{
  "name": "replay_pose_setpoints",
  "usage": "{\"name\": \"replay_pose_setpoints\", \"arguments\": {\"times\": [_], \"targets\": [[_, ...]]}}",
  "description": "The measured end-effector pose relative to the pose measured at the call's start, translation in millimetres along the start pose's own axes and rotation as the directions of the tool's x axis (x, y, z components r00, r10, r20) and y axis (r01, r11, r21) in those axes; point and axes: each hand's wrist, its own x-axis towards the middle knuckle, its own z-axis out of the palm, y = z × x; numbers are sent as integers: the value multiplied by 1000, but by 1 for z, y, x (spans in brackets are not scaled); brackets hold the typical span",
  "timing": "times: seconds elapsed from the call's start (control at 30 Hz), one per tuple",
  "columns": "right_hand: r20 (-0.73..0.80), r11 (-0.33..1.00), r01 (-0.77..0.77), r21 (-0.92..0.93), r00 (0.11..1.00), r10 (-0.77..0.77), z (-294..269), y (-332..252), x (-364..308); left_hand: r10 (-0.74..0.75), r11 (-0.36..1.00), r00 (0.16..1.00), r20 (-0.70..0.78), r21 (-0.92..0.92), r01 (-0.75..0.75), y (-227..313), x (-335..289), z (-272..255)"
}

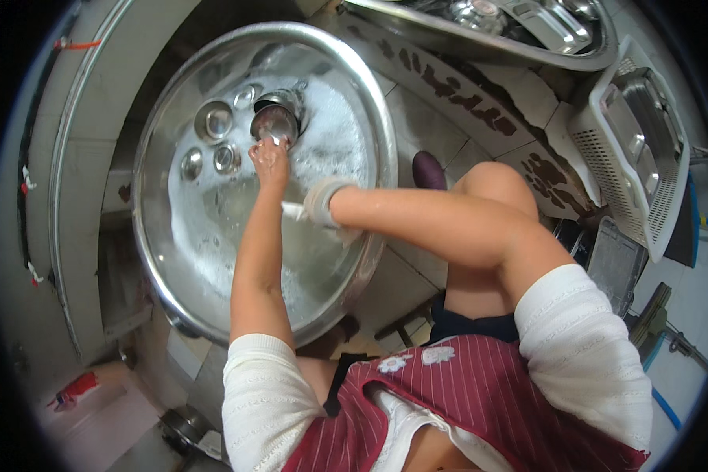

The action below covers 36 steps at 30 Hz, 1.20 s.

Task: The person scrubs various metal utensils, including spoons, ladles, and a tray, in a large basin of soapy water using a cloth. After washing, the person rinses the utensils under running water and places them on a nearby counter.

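Observation:
A large round steel basin (385,118) holds soapy, foamy water. My left hand (271,164) grips the near rim of a steel bowl (274,124), which is tilted in the foam. Behind it another steel vessel (279,99) is partly covered. Left of them, several small steel bowls (214,120) sit in the suds. My right hand (322,206) is over the basin's right side, near my left forearm. A grey band and whitish glove or cloth cover it, so its fingers do not show.
At the upper right, a second metal tub (440,31) holds steel ware. A white plastic basket (594,149) with metal trays (631,118) stands at the far right. My bent knee (495,185) is beside the basin. A pipe (61,157) runs along the left wall.

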Motion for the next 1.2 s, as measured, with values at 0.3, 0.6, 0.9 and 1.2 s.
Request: {"name": "replay_pose_setpoints", "arguments": {"times": [0.3, 0.6, 0.9, 1.2], "targets": [[-309, 904, -33, 426, 934, 179, 23, 5, 33, 10, 936, 958, 286, -339, 92, 36, -150, -61], [-86, 443, 46, 895, 994, 70, 35, -11, 69, -204, -588, 734, 648, -680, 438, 42, -181, -156], [-120, 525, 72, 848, 991, 58, 58, -39, 83, -137, -593, 649, 748, -587, 551, 25, -186, -145], [231, -368, -121, 922, 935, 271, 99, -93, 95, -664, -560, 419, 619, -783, 270, 54, -190, -112]]}}
